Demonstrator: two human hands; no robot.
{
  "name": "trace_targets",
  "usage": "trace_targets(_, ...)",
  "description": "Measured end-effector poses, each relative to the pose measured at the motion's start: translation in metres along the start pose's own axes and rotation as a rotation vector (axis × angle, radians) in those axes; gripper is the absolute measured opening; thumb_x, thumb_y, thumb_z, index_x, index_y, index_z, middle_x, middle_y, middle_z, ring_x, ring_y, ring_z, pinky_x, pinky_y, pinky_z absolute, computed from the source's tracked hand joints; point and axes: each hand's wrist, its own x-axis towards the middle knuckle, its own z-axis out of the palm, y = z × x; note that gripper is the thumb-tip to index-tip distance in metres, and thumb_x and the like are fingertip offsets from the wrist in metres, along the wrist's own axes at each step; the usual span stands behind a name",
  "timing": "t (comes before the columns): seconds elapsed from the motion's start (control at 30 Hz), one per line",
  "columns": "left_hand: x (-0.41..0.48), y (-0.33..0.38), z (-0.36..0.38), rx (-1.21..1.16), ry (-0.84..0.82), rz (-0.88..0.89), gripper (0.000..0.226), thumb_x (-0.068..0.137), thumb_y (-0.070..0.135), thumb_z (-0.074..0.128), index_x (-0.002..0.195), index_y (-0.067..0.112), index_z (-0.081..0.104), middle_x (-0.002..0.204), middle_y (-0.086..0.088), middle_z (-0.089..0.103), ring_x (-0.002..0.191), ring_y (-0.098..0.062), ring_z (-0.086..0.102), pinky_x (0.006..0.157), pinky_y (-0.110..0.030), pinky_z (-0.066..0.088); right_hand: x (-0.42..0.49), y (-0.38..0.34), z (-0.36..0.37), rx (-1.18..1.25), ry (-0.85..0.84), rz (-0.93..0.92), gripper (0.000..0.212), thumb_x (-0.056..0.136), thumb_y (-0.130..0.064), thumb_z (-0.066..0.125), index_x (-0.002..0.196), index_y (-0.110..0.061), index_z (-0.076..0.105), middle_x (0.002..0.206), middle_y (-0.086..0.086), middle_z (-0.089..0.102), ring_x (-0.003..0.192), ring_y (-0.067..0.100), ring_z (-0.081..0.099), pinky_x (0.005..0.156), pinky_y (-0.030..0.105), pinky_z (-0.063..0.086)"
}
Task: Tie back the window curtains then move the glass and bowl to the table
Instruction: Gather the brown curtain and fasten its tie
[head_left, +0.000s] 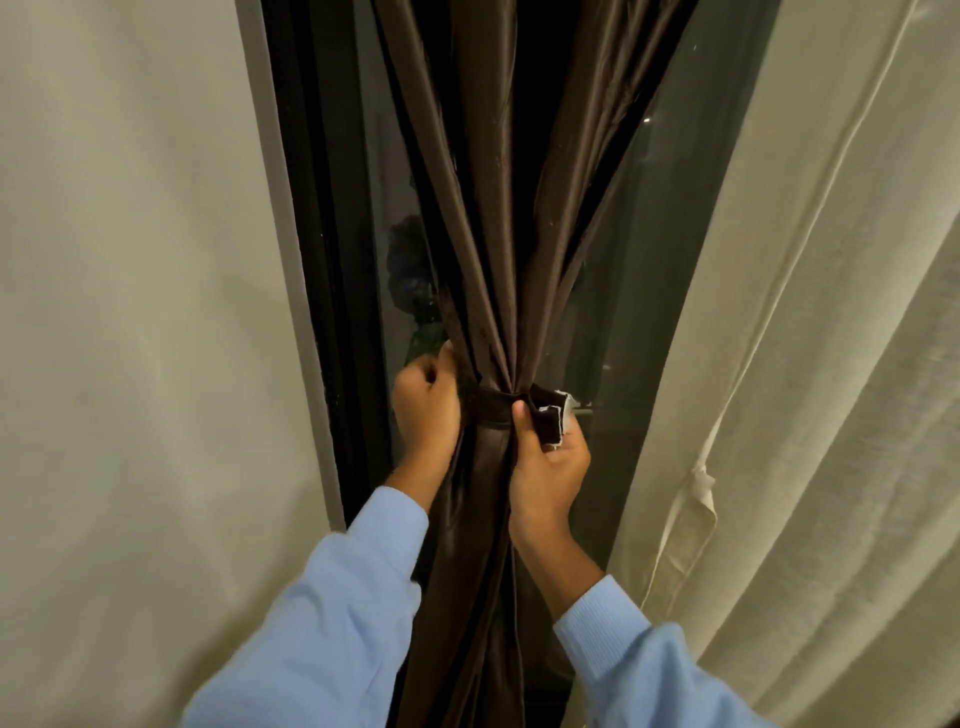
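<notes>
A dark brown satin curtain (488, 218) hangs gathered into a tight bunch in front of a dark window. A brown tie-back band (493, 406) wraps around the bunch at its narrowest point. My right hand (550, 467) pinches the band's loose end, with the thumb pressed on the band and the pale lining of the end showing above my fingers. My left hand (426, 410) sits curled at the left side of the bunch, gripping the curtain or the band there; which one is hidden. No glass or bowl is in view.
A cream curtain (810, 364) hangs in folds on the right. A pale wall (130, 312) and a grey window frame (280, 208) stand on the left. The window pane (639, 270) behind the brown curtain is dark and reflective.
</notes>
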Motion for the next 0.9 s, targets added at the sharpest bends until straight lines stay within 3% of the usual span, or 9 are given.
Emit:
trace_targets(0.1, -0.030, 0.020, -0.008, 0.028, -0.019, 0.463, 0.044, 0.094, 0.020, 0.058, 0.051, 0.021, 0.047, 0.045, 0.011, 0.042, 0.044, -0.003, 0.041, 0.048, -0.017, 0.031, 0.002, 0.000, -0.001, -0.040, -0.049, -0.120, 0.013, 0.092, 0.001, 0.063, 0.102, -0.007, 0.067, 0.090, -0.002, 0.073, 0.087, 0.014, 0.070, 0.078, 0.025, 0.057)
trace_targets(0.2, -0.046, 0.036, -0.006, 0.320, -0.126, 0.723, 0.041, 0.085, 0.049, 0.063, 0.060, 0.017, 0.059, 0.056, 0.012, 0.052, 0.052, -0.005, 0.050, 0.051, -0.015, 0.036, -0.001, 0.005, 0.001, -0.061, -0.082, -0.199, 0.014, 0.091, 0.011, 0.057, 0.088, -0.001, 0.062, 0.073, -0.005, 0.065, 0.068, 0.009, 0.061, 0.061, 0.020, 0.049)
trace_targets(0.27, -0.045, 0.049, -0.004, 0.574, -0.161, 0.647, 0.054, 0.071, 0.074, 0.060, 0.062, 0.020, 0.058, 0.057, 0.011, 0.054, 0.054, -0.004, 0.051, 0.051, -0.013, 0.035, -0.001, 0.011, 0.002, -0.076, -0.081, -0.207, 0.012, 0.092, 0.010, 0.056, 0.084, 0.001, 0.059, 0.068, -0.009, 0.062, 0.063, 0.004, 0.056, 0.058, 0.019, 0.045)
trace_targets(0.33, -0.041, 0.062, -0.004, 0.811, -0.180, 0.527, 0.062, 0.064, 0.081, 0.059, 0.060, 0.020, 0.050, 0.055, 0.011, 0.050, 0.053, -0.005, 0.049, 0.048, -0.015, 0.031, 0.001, 0.017, 0.002, -0.107, -0.064, -0.193, 0.018, 0.090, 0.012, 0.057, 0.083, -0.005, 0.059, 0.066, -0.014, 0.061, 0.063, 0.001, 0.054, 0.059, 0.019, 0.044)
trace_targets(0.43, -0.035, 0.076, -0.002, 0.943, -0.255, 0.410, 0.055, 0.069, 0.070, 0.066, 0.075, 0.019, 0.045, 0.070, 0.005, 0.049, 0.065, -0.011, 0.050, 0.057, -0.023, 0.038, 0.004, 0.023, 0.000, -0.181, -0.066, -0.184, 0.029, 0.089, 0.009, 0.059, 0.078, -0.018, 0.063, 0.067, -0.012, 0.063, 0.064, 0.006, 0.057, 0.058, 0.027, 0.047)
trace_targets(0.57, -0.030, 0.083, 0.002, 1.005, -0.341, 0.431, 0.028, 0.084, 0.037, 0.070, 0.096, 0.013, 0.059, 0.090, -0.004, 0.063, 0.081, -0.021, 0.063, 0.064, -0.027, 0.043, 0.004, 0.021, -0.002, -0.256, -0.094, -0.236, 0.023, 0.090, 0.008, 0.057, 0.097, -0.012, 0.066, 0.087, -0.006, 0.069, 0.083, 0.017, 0.066, 0.074, 0.039, 0.058)
trace_targets(0.67, -0.023, 0.076, 0.003, 0.976, -0.336, 0.478, 0.018, 0.088, 0.030, 0.066, 0.100, 0.017, 0.066, 0.091, -0.001, 0.067, 0.083, -0.019, 0.064, 0.065, -0.026, 0.045, 0.005, 0.018, -0.004, -0.282, -0.093, -0.188, 0.031, 0.091, 0.008, 0.055, 0.110, -0.016, 0.057, 0.100, -0.009, 0.069, 0.096, 0.011, 0.067, 0.082, 0.031, 0.056)
trace_targets(0.77, -0.015, 0.066, 0.003, 0.812, -0.379, 0.388, 0.012, 0.088, 0.031, 0.066, 0.093, 0.021, 0.070, 0.084, 0.004, 0.069, 0.079, -0.014, 0.065, 0.065, -0.026, 0.047, 0.005, 0.020, -0.007, -0.305, -0.073, -0.153, 0.024, 0.094, 0.002, 0.056, 0.106, -0.019, 0.051, 0.094, -0.004, 0.066, 0.087, 0.010, 0.067, 0.075, 0.032, 0.056)
trace_targets(0.9, -0.002, 0.058, 0.003, 0.636, -0.462, 0.284, 0.012, 0.087, 0.029, 0.067, 0.096, 0.022, 0.068, 0.083, 0.005, 0.068, 0.074, -0.013, 0.066, 0.074, -0.035, 0.055, 0.002, 0.019, -0.009, -0.356, -0.104, -0.199, 0.027, 0.090, 0.011, 0.054, 0.103, -0.013, 0.057, 0.091, -0.017, 0.064, 0.090, 0.000, 0.063, 0.075, 0.016, 0.050)
